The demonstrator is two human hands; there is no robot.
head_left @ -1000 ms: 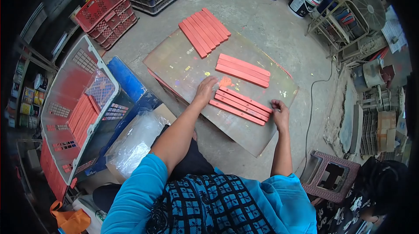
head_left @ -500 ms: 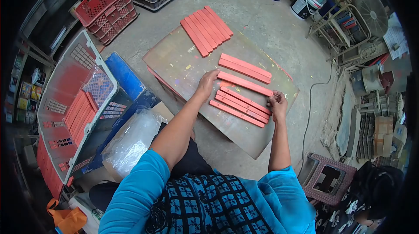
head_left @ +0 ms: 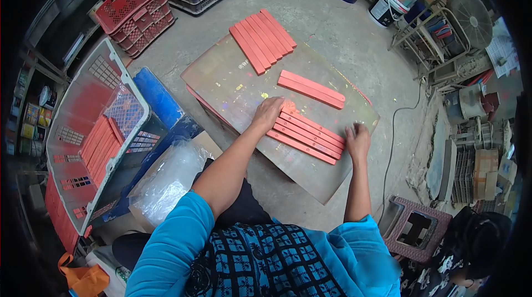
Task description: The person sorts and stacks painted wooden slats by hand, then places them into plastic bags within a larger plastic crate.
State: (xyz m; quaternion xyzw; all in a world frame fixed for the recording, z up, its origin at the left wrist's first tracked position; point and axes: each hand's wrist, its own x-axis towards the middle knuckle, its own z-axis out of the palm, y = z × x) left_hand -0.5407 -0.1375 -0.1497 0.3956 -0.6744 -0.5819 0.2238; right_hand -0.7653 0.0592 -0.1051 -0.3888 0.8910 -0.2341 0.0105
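Note:
Several red slats with small dark holes [head_left: 310, 133] lie side by side on the worn board [head_left: 221, 78]. My left hand [head_left: 269, 113] is closed on the left end of the uppermost slat in this row. Just past the row's right ends, my right hand [head_left: 358, 139] is raised with its fingers apart and nothing in them. Above the row, two red slats [head_left: 311, 89] lie together, no holes showing. A fanned group of several red slats [head_left: 262, 41] rests at the board's far end.
At the left, a large grey crate [head_left: 141, 83] holds more red slats [head_left: 102, 147] beside clear plastic wrap [head_left: 166, 180]. Red crates [head_left: 136, 17] stand behind it. A stool [head_left: 418, 227] is at the lower right; a cable [head_left: 392, 147] runs along the floor at the right.
The slat that both hands held above the row now lies in it with its holes showing. My right hand has let go and moved slightly right; my left hand has moved slightly down.

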